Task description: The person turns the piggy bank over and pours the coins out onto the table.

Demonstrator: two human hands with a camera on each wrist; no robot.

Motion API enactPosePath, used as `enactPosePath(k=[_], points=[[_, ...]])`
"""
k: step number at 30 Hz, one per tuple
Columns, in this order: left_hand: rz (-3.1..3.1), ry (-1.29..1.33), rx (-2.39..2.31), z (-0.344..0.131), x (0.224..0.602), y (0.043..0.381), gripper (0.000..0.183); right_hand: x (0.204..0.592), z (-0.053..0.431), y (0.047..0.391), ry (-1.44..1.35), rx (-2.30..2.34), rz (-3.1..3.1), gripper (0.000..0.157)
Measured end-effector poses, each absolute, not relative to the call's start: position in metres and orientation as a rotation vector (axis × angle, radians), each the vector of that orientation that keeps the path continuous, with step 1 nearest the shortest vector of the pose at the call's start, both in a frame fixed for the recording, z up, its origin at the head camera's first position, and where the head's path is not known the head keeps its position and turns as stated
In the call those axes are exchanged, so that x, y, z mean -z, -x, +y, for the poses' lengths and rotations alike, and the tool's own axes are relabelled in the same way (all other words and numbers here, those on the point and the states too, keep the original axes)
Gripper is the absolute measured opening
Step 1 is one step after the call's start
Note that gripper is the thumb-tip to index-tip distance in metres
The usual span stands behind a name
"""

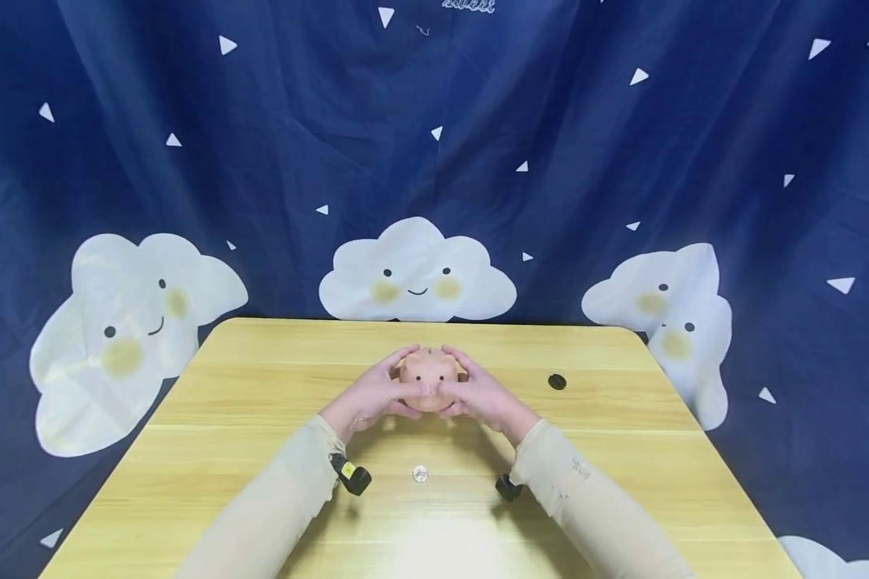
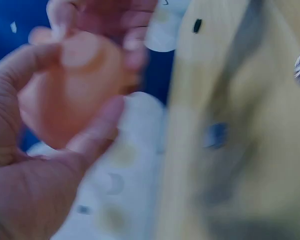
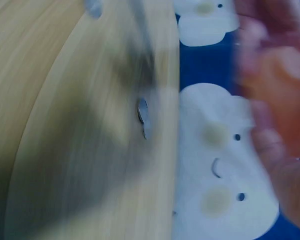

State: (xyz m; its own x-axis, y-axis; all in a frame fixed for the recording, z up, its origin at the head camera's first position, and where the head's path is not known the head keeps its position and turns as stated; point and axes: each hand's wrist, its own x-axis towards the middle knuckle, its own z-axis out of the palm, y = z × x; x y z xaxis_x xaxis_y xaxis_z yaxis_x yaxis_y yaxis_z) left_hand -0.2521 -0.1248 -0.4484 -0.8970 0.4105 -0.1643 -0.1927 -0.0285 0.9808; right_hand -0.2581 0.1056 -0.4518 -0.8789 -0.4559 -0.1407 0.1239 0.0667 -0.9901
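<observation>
A pink piggy bank (image 1: 429,371), its pig face towards me, is held in both hands over the wooden table. My left hand (image 1: 378,396) grips one side, thumb across the front near the snout and fingers curled round behind. On the other side my right hand (image 1: 487,399) grips it the same way. The wrist views are blurred; the left one shows the round pink body (image 2: 72,95) between thumb and fingers. Nearer to me a silver coin (image 1: 420,474) lies flat on the table.
A small round black piece (image 1: 557,382) lies on the table (image 1: 261,434), right of the hands. Behind the table's far edge hangs a dark blue curtain (image 1: 275,177) with white clouds. Black wrist cameras (image 1: 356,480) hang at both cuffs.
</observation>
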Motion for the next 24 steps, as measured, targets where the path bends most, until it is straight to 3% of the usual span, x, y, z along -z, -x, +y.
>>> enactPosePath(k=[6, 12, 21, 24], points=[[2.113, -0.473, -1.952, -0.128, 0.452, 0.239, 0.102, 0.463, 0.107, 0.244, 0.547, 1.869, 2.233, 0.101], [1.921, -0.38, -2.039, -0.126, 0.484, 0.241, 0.098, 0.485, 0.108, 0.25, 0.461, 1.808, 2.156, 0.098], [1.959, -0.335, -1.976, -0.126, 0.476, 0.246, 0.096, 0.48, 0.106, 0.256, 0.37, 1.827, 2.079, 0.098], [2.047, -0.38, -1.967, -0.124, 0.46, 0.244, 0.096, 0.468, 0.107, 0.253, 0.451, 1.866, 2.138, 0.1]])
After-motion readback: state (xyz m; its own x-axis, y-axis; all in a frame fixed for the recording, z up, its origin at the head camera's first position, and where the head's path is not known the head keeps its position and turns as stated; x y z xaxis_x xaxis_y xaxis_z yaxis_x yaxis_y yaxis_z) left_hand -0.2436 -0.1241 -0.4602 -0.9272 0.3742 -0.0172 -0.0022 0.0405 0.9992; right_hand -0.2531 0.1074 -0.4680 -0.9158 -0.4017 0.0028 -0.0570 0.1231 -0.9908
